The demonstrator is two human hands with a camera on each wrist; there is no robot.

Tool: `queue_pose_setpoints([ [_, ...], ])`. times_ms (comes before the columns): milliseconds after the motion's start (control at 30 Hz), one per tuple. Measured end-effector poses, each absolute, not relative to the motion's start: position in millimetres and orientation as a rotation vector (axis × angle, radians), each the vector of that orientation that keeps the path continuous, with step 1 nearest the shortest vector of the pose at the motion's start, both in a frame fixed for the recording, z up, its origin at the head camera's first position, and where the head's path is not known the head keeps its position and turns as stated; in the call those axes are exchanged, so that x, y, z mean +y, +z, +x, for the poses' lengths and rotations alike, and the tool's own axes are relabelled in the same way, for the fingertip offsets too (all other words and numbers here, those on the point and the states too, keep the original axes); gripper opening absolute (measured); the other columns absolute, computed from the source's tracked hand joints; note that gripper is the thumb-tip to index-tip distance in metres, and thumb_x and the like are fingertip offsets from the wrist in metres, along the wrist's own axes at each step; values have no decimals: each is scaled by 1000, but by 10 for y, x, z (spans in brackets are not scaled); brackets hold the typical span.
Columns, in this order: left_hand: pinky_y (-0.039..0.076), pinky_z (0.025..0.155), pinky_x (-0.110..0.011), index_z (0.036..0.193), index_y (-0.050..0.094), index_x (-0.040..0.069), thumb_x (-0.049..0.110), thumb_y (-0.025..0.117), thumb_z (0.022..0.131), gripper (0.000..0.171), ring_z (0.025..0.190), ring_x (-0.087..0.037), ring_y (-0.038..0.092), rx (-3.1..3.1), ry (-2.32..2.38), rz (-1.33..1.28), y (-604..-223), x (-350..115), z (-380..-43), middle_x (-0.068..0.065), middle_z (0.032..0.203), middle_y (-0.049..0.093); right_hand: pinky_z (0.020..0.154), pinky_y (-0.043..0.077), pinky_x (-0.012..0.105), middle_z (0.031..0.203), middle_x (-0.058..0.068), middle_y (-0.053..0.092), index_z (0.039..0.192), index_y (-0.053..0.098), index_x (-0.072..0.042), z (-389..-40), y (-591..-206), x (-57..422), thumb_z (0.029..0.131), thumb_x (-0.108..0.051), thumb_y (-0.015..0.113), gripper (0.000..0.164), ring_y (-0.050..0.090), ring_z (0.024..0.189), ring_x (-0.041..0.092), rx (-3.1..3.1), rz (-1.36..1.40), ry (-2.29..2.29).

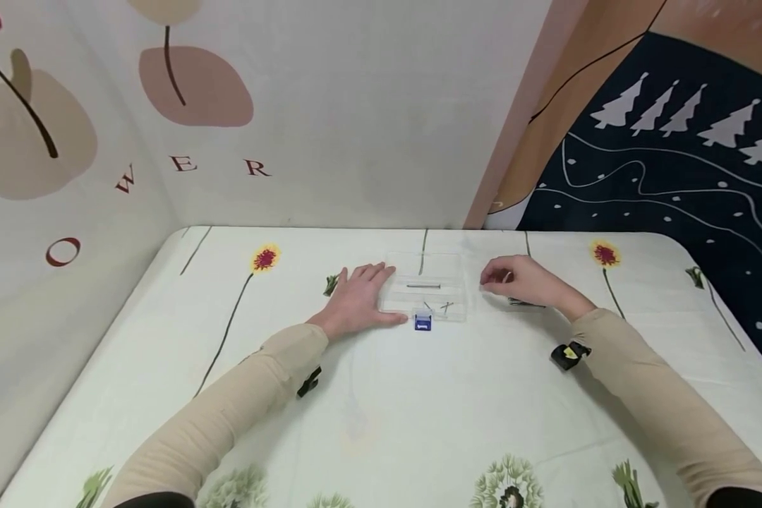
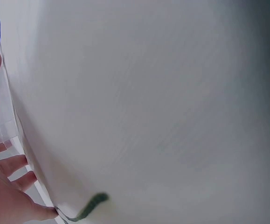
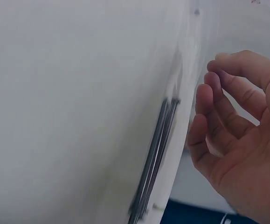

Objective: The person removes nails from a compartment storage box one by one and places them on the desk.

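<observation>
The left hand [image 1: 358,300] spreads wide against the clear box [image 1: 455,295], which sits between both hands with nails [image 1: 423,286] inside. The right hand [image 1: 521,282] is curled, any pinch unclear, near loose dark nails [image 3: 155,158] on the tabletop [image 1: 419,395].

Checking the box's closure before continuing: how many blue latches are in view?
1: the blue latch at the near edge of the clear plastic box, just right of the left hand. Others may be hidden.
</observation>
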State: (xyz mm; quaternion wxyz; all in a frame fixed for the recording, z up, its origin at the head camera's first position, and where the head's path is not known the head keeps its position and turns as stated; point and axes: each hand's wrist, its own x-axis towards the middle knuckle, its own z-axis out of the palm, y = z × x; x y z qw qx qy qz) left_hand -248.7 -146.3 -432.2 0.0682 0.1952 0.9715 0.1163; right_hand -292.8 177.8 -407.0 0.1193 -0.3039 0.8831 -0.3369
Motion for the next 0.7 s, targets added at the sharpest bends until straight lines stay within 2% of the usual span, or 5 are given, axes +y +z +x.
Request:
queue_pose_setpoints([
  [133,14,109,-65,152,31,12,70,62,78,99,139,-35,27,2929,340,591,-4312,-1461,-2477,-12,155,28,70,49,31,92,3,66,99,69,-1,-2905,-4094,1638,89,0,65,11,57,81,18,2586,-982,-1037],
  [267,14,109,-65,152,30,12,70,62,78,100,139,-35,26,2925,338,593,-4303,-1451,-2473,-12,155,28,76,48,38,101,7,64,104,70,-2,-2867,-4105,1517,90,-2,64,15,56,92,22,2592,-1054,-1044],
  [500,13,109,-65,152,30,13,70,62,77,100,140,-34,25,2927,329,585,-4297,-1435,-2484,-12,156,27,94,35,52,123,18,53,103,73,-3,-2787,-4102,1361,89,-5,66,17,39,116,37,2622,-1101,-970],
  [700,13,109,-64,152,31,13,71,62,77,100,140,-34,26,2929,328,572,-4306,-1444,-2482,-11,156,27,99,29,57,131,20,49,108,72,-3,-2756,-4142,1300,87,-12,68,23,36,121,40,2631,-1089,-861],
])
